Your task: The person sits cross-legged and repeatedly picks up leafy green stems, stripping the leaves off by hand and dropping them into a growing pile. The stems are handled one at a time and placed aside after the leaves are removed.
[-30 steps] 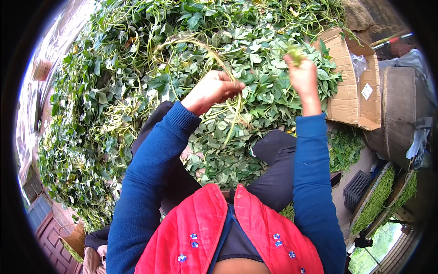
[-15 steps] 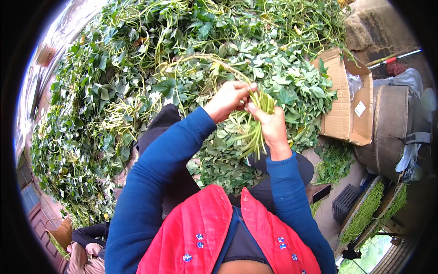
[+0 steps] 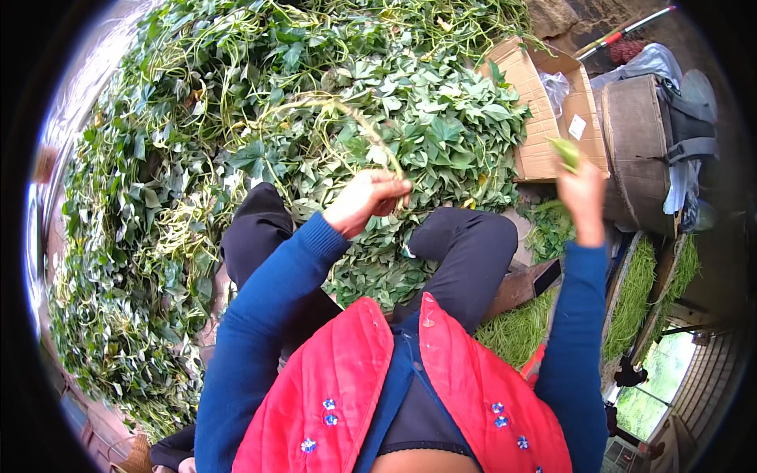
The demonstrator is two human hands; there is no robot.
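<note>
Nearest the camera, a red quilted vest (image 3: 371, 394) is filling the lower middle of the view, with 2 blue sleeves (image 3: 260, 331) rising from it. Just beyond, 2 knees in dark trousers (image 3: 465, 252) are bending outward, one to each side.

Above the knees, the left hand (image 3: 367, 201) is closing its fingers around a long pale green vine stem (image 3: 347, 118), which is arching up and away to the left over the leaves. Farther to the right and well apart from it, the right hand (image 3: 583, 193) is lifting at about the same height, its fingertips pinching a small green leafy tip (image 3: 566, 154); the grip looks tight, though motion blur is softening the fingers.

Beyond both hands, a broad heap of green leafy vines (image 3: 236, 158) is spreading across the ground from the left rim to the centre. At its right edge an open cardboard box (image 3: 540, 118) is lying tilted. Beside that, a round woven basket (image 3: 639, 150) is standing, and below it, trays of trimmed green stems (image 3: 635, 299) are sitting near the right rim.
</note>
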